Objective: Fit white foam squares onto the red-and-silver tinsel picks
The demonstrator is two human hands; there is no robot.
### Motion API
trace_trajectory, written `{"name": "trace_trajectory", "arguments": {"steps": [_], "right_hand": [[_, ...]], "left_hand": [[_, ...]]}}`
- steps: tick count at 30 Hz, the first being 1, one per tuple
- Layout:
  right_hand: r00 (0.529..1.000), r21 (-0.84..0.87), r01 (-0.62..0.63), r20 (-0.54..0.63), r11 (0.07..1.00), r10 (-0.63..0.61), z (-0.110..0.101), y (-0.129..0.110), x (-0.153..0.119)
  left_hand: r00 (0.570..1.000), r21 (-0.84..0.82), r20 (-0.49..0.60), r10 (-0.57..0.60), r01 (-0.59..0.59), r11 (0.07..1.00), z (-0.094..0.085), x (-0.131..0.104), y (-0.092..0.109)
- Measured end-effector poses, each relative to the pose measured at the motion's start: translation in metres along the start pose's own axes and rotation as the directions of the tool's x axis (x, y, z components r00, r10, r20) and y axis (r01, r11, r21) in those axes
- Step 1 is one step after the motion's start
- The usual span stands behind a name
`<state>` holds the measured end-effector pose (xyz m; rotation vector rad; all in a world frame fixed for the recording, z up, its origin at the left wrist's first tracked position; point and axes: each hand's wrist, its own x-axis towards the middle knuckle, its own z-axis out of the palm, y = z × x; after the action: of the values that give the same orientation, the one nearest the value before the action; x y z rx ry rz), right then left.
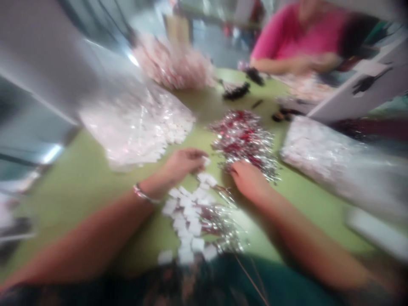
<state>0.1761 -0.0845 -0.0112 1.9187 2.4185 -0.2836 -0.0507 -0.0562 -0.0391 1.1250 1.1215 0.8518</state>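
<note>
My left hand (184,165) has its fingers pinched together on a small white tag (206,161), just above a heap of like white tags (191,208). From the heap's right side, shiny silver strands (225,227) stick out, seemingly attached to tags. At the near edge of a red and silver glittering pile (245,136) is my right hand (248,176), its fingers bent and closed. What those fingertips grip is blurred and partly hidden.
A clear plastic bag (137,127) of white pieces lies left, another bag (312,148) right. Pinkish bundled packets (175,63) stand at the back of the green table (79,178). Dark bundles (236,90) lie beyond the pile. Across sits a person in a pink top (283,34).
</note>
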Motion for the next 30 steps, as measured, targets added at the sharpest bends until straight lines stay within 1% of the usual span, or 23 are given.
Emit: {"name": "trace_trajectory", "arguments": {"steps": [2, 6, 8, 10, 12, 14, 16, 19, 21, 24, 26, 30], "right_hand": [[1.0, 0.062, 0.021, -0.016, 0.998, -0.02, -0.001, 0.003, 0.0], [0.991, 0.187, 0.041, -0.136, 0.982, -0.016, -0.006, 0.002, -0.005], [0.992, 0.243, 0.054, -0.121, 0.968, -0.025, -0.008, -0.003, -0.01], [0.997, 0.28, 0.059, -0.067, 0.958, -0.042, -0.008, -0.009, -0.013], [0.998, 0.289, 0.055, -0.035, 0.956, -0.047, -0.007, -0.014, -0.015], [0.998, 0.287, 0.056, -0.046, 0.956, -0.044, -0.005, -0.015, -0.015], [0.994, 0.279, 0.076, -0.101, 0.957, -0.049, -0.003, -0.014, -0.016], [0.975, 0.233, 0.127, -0.206, 0.964, -0.079, 0.0, -0.011, -0.016], [0.965, 0.18, 0.154, -0.237, 0.972, -0.109, 0.002, -0.008, -0.016], [0.954, 0.089, 0.167, -0.267, 0.982, -0.138, 0.005, -0.007, -0.016], [0.939, 0.008, 0.171, -0.304, 0.985, -0.161, 0.006, -0.007, -0.016], [0.89, -0.18, 0.24, -0.351, 0.954, -0.29, 0.009, -0.011, -0.02]], "left_hand": [[0.998, -0.07, 0.021, -0.058, 0.059, 0.996, 0.002, 0.002, -0.005], [0.992, -0.194, 0.043, -0.121, 0.127, 0.973, 0.003, 0.002, -0.003], [0.989, -0.224, 0.059, -0.134, 0.144, 0.964, 0.005, -0.001, 0.0], [0.986, -0.25, 0.075, -0.147, 0.161, 0.955, 0.008, -0.003, 0.003], [0.982, -0.265, 0.107, -0.159, 0.182, 0.947, 0.011, -0.006, 0.005], [0.978, -0.263, 0.13, -0.164, 0.194, 0.945, 0.013, -0.008, 0.007], [0.976, -0.254, 0.134, -0.172, 0.202, 0.946, 0.013, -0.008, 0.009], [0.975, -0.252, 0.124, -0.182, 0.208, 0.945, 0.013, -0.009, 0.011], [0.975, -0.245, 0.124, -0.185, 0.211, 0.946, 0.012, -0.009, 0.011], [0.978, -0.17, 0.128, -0.164, 0.185, 0.968, 0.012, -0.008, 0.008], [0.981, -0.06, 0.144, -0.129, 0.138, 0.989, 0.011, -0.007, 0.004], [0.975, 0.176, 0.212, -0.069, 0.032, 0.984, 0.01, -0.005, -0.002]]}}
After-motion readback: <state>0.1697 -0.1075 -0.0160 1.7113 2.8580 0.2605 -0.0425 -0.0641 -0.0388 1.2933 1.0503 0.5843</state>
